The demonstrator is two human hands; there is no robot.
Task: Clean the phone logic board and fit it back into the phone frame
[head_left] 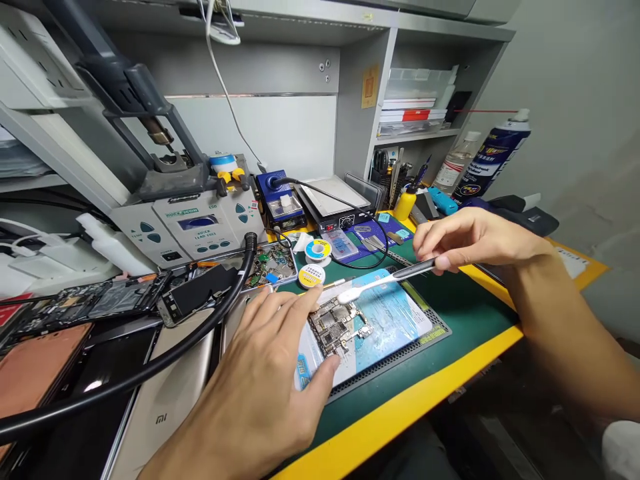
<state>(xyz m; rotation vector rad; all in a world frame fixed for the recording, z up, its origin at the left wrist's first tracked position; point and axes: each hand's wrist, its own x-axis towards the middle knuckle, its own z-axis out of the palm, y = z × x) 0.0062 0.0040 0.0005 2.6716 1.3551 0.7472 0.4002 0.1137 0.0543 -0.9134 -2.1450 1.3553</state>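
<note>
On a blue-and-white printed pad (400, 313), toward its left end, lies an irregular metallic circuit board (333, 327) crowded with tiny components. The person's left hand (270, 373) is open beside it, palm down, the index fingertip by the board's far-left corner and the thumb near its near side; whether either presses on the board I cannot tell. From the right, the right hand (480, 240) pinches the dark handle of a slim white-headed tool (380, 285) between thumb and fingers, its pale head at the far edge of the board.

Beneath the pad sits a grey perforated plate (441, 333), itself on a dark green mat (360, 413) covering the table with the yellow edge (420, 408). Just beyond the left hand's fingers are a round yellow-and-white tin (311, 275) and a blue-and-yellow labelled spool (319, 249); left of them, a metal tray (295, 276) holds small loose circuit boards. A thick black hose (220, 313) curves across the left side, over a gold phone back (170, 380), from the grey hot-air station (150, 235). At the far right stand a yellow bottle (406, 202), a clear bottle (455, 163) and a dark blue spray can (493, 160).
</note>
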